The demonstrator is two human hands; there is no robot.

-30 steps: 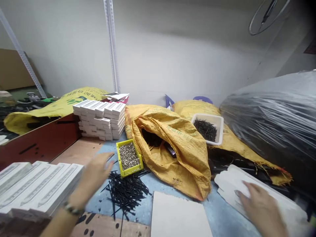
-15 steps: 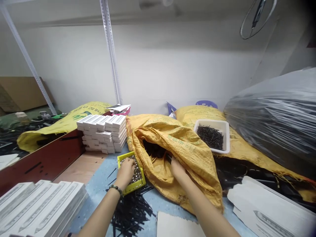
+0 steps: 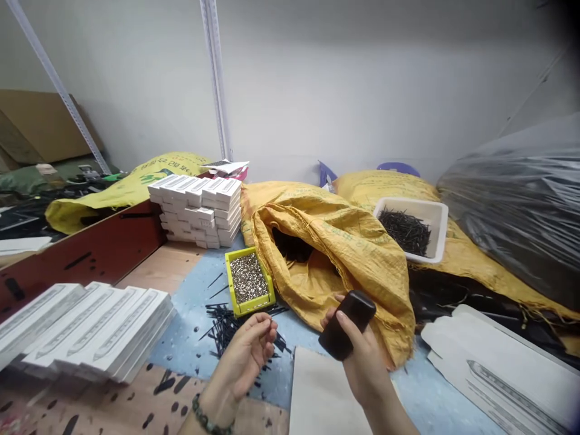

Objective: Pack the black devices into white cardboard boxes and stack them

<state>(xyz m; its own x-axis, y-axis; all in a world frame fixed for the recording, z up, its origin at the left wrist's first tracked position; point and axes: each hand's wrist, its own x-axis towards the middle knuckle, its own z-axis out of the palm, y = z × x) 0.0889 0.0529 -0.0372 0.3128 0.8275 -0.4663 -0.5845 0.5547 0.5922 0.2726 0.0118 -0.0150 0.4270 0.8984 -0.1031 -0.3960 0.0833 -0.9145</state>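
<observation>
My right hand (image 3: 368, 367) is wrapped round a dark, glossy, rounded-oblong plastic piece (image 3: 348, 323), held in front of the orange woven sack (image 3: 378, 257). Palm up, my left hand (image 3: 248, 355) has its thumb and fingertips pinched together; whatever may be between them is too small to make out. Just beyond it sits a yellow tray (image 3: 273, 297) filled with small shiny metal parts (image 3: 247, 277). Thin black strips (image 3: 224, 329) lie loose on the blue tabletop beside that hand. The sack's mouth gapes, with a dark interior.
White printed boxes are piled at the back (image 3: 199, 211) and at the front left (image 3: 106, 332). A white tub (image 3: 437, 235) of thin black pieces rests on another sack. White card sheets (image 3: 502, 368) lie at right. A reddish board (image 3: 90, 260) stands along the left.
My right hand has come out of the sack with the dark oblong piece. My left hand has left the yellow tray and moved nearer, fingers pinched. The camera view has shifted slightly.
</observation>
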